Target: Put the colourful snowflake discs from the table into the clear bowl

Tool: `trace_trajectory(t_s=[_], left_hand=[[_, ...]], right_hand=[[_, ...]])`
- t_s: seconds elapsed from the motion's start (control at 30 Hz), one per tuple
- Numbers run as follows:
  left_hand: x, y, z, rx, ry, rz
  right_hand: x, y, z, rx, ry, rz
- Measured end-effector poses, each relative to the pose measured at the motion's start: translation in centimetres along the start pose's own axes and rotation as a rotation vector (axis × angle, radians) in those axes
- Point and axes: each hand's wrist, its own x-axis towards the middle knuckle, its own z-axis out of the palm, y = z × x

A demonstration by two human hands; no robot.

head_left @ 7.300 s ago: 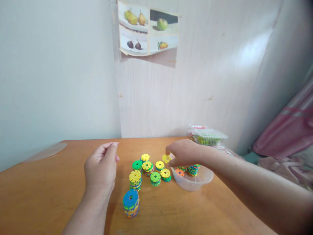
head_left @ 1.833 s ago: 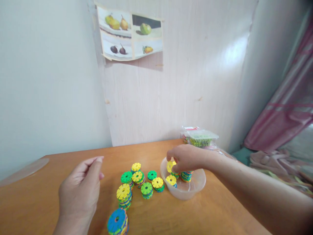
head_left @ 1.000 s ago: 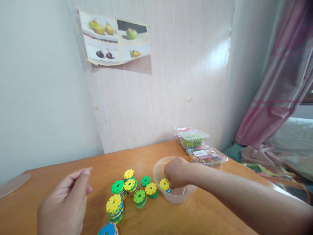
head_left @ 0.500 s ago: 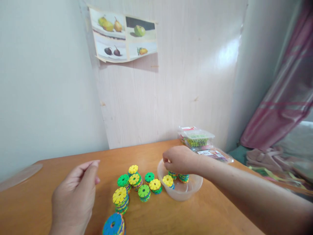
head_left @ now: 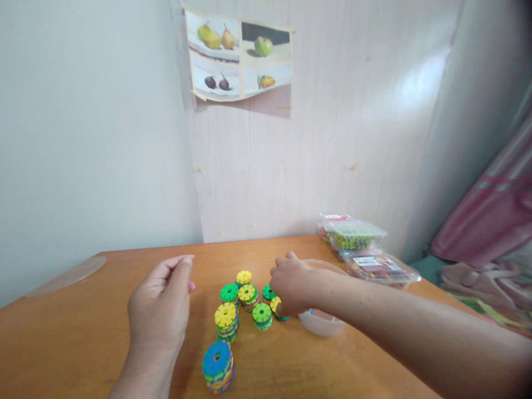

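Note:
Several short stacks of coloured notched plastic discs stand on the orange wooden table point(head_left: 83, 332). A blue-topped stack point(head_left: 217, 359) is nearest me, with a yellow-topped stack point(head_left: 225, 316) and a green-topped stack point(head_left: 261, 314) behind it. My right hand point(head_left: 291, 282) reaches down from the right, its fingers closed round a small yellow-topped stack point(head_left: 275, 306) just left of a clear plastic bowl point(head_left: 328, 328). My left hand point(head_left: 162, 302) hovers left of the stacks, loosely curled with thumb against fingers; nothing shows in it.
Two clear lidded boxes, one with green pieces point(head_left: 353, 234) and one with mixed pieces point(head_left: 380, 269), sit at the table's back right. A clear lid point(head_left: 66, 274) lies at the far left edge. Walls stand close behind; pink cloth point(head_left: 490, 216) hangs at right.
My right hand has left the bowl and moved left, down onto the cluster of stacks on the table. My left hand keeps its pose. The view has swung left.

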Motion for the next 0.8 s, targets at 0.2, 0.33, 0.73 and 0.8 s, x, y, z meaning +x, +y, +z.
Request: trace_trajectory(t_s=[0.2,0.33,0.73,0.8], left_hand=[[0.1,-0.1,0.0,-0.031,-0.002,0.005],[0.2,-0.3,0.0,-0.040,-0.007,0.008],[0.1,-0.1,0.0,-0.002,0.001,-0.001],[0.1,0.0,0.0,0.015,0.005,-0.016]], right_hand=[[0.7,-0.7,-0.4,0.016,-0.109,0.032],[1.1,-0.7,-0.3,0.031,-0.125,0.037],[-0.9,1.3,-1.7,0.113,0.138,0.093],[-1.9,2.2,-2.3,0.118,0.188,0.132]])
